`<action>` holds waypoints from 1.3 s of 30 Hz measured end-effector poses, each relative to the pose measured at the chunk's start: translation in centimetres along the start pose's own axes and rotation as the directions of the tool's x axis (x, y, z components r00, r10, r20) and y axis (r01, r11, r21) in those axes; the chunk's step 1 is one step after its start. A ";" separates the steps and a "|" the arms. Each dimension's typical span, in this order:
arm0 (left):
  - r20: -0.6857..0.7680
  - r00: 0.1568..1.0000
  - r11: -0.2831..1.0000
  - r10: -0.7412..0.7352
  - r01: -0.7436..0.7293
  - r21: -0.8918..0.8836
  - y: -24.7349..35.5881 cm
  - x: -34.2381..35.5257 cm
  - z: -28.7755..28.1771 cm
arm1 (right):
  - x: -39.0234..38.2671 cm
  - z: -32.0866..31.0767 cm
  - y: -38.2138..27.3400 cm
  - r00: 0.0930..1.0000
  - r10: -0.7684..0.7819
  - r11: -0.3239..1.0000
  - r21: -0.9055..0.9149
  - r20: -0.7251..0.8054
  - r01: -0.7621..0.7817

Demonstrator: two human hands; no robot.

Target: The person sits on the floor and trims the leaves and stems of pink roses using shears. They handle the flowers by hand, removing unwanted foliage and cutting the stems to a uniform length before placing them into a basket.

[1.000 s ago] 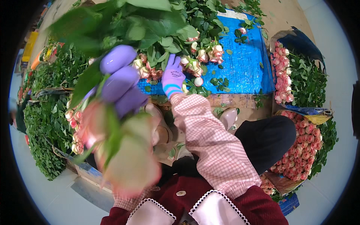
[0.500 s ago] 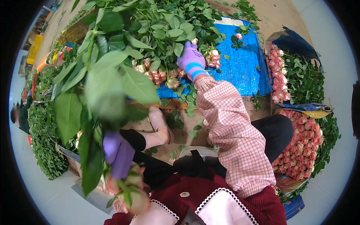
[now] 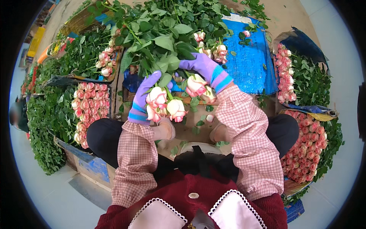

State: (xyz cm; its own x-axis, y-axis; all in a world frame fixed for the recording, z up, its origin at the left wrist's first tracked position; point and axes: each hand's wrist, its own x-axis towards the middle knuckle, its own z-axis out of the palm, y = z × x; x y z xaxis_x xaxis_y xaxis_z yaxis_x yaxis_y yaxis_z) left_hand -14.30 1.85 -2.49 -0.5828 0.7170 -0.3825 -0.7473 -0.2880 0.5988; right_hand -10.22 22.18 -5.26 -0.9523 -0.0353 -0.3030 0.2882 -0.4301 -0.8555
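Both of my hands wear purple gloves with blue-striped cuffs. My left hand (image 3: 143, 94) is closed round the stems of several pink-and-white roses (image 3: 156, 97), whose blooms hang toward me and whose leafy stems run away from me. Close beside it, my right hand (image 3: 202, 68) is closed on the stems of more roses (image 3: 196, 84), blooms below the glove; leaves partly hide its fingertips. Behind both hands a large heap of leafy rose stems (image 3: 183, 28) lies on a blue-covered table (image 3: 251, 68). A few rose heads (image 3: 220, 53) show at the heap's near edge.
Wrapped rose bundles stand at my right (image 3: 305, 147) and farther right (image 3: 284, 72). On my left are stacked roses (image 3: 89, 107) and another bundle (image 3: 106, 63) in a carton. Fallen leaves (image 3: 200, 123) lie on the floor near my shoes. Another person (image 3: 21, 114) is at the far left.
My left hand has brought its roses from close by me at lower left out to the table's near edge. My right hand has drawn back from the heap and now has roses too.
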 end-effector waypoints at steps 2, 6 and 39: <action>0.032 0.999 0.999 -0.033 0.032 0.026 -0.3 -0.8 1.2 | 0.8 1.2 1.2 0.992 -0.096 0.995 0.014 -0.082 0.098; 0.152 0.980 0.980 -0.130 0.151 -0.132 -0.8 0.5 -2.2 | 1.4 3.8 0.7 0.979 0.004 0.925 -0.371 -0.202 -0.080; -0.024 0.997 0.966 -0.067 0.059 -0.254 -3.0 0.8 -5.5 | 2.6 7.2 3.9 0.833 -0.532 0.204 -0.978 -0.148 -0.044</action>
State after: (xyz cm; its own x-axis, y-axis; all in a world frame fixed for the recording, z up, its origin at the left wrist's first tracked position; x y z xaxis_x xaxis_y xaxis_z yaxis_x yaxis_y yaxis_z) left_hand -14.34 -0.23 -8.47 -0.5389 0.7192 -0.4386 -0.8368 -0.3969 0.3772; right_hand -12.31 13.92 -6.38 -0.9323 0.3333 0.1406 0.1983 0.7960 -0.5719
